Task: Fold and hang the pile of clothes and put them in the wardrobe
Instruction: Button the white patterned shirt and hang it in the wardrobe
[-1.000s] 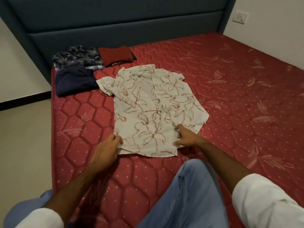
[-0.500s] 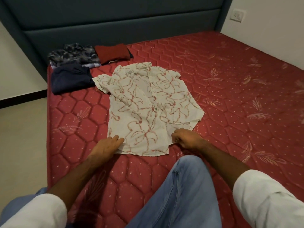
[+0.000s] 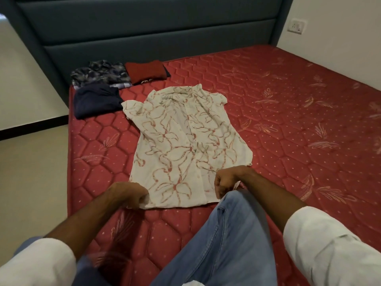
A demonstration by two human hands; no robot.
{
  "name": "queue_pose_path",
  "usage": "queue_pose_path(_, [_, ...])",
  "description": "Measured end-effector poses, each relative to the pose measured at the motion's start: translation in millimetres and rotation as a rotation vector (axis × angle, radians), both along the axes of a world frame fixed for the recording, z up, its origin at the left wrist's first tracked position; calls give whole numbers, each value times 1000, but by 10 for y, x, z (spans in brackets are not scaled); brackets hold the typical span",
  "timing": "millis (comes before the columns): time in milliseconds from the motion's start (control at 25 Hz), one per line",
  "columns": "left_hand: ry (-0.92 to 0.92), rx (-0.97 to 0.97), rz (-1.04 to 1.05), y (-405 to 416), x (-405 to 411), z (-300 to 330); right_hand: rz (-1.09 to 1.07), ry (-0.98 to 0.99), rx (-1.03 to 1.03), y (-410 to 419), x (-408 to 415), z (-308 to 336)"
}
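Note:
A white shirt with a red floral print [image 3: 183,145] lies spread flat on the red mattress [image 3: 288,124], collar toward the headboard. My left hand [image 3: 129,194] grips the shirt's near left hem corner with curled fingers. My right hand [image 3: 227,181] pinches the near right hem corner, just above my bent knee in blue jeans [image 3: 231,234]. Three folded garments sit at the mattress's far left corner: a dark patterned one [image 3: 99,74], a red one [image 3: 145,71] and a navy one [image 3: 95,100].
A dark teal padded headboard [image 3: 144,32] runs along the far side. The mattress's left edge drops to a beige floor [image 3: 33,174]. A white wall with a socket [image 3: 296,26] borders the right side.
Both hands have pulled the hem toward me and the shirt now lies straighter and flatter. The fingers have curled tighter on the hem corners. The camera has tilted.

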State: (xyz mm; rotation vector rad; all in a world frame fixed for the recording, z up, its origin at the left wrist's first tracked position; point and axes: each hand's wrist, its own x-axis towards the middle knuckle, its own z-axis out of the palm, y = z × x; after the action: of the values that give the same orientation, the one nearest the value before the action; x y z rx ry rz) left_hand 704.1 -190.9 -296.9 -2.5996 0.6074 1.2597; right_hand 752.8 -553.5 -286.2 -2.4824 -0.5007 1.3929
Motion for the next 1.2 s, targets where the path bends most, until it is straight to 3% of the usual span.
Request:
queue_pose_path(80, [-86, 4, -33, -171, 38, 107, -101, -227, 119, 59, 99, -20])
queue_pose_path(160, [-347, -109, -122, -399, 86, 131, -174, -587, 198, 108, 190, -118])
queue_pose_path(280, [-481, -521, -6, -797, 170, -25, -115, -746, 91, 128, 272, -350])
queue_pose_path(320, [-491, -584, 30, -908, 194, -116, -90, -793, 64, 152, 275, -389])
queue_pose_path(400, [-491, -514, 78, -1050, 200, -334, -74, -903, 98, 150, 329, -392])
queue_pose_path(520, [-524, -388, 62, -1063, 122, -647, -38, -805, 217, -82, 405, -298])
queue_pose_path(640, [-657, -446, 36, -1035, 94, -719, 30, -389, 280, -439, 330, -130])
queue_pose_path(760, [-655, -510, 121, -1111, 115, -624, 38, -52, 223, -513, 99, -19])
queue_pose_path(840, [-705, -581, 185, -1223, 111, -534, 0, -90, 186, -418, 47, 2])
queue_pose_path(920, [-761, -617, 191, -1325, 121, -512, -169, -291, 233, -210, 79, 24])
queue_pose_path(1040, [-684, -717, 288, -1433, 169, -516, -394, -555, 317, 182, 144, -31])
queue_pose_path(1200, [-629, -760, 379, -1528, 254, -462, -538, -623, 167, 492, 227, -349])
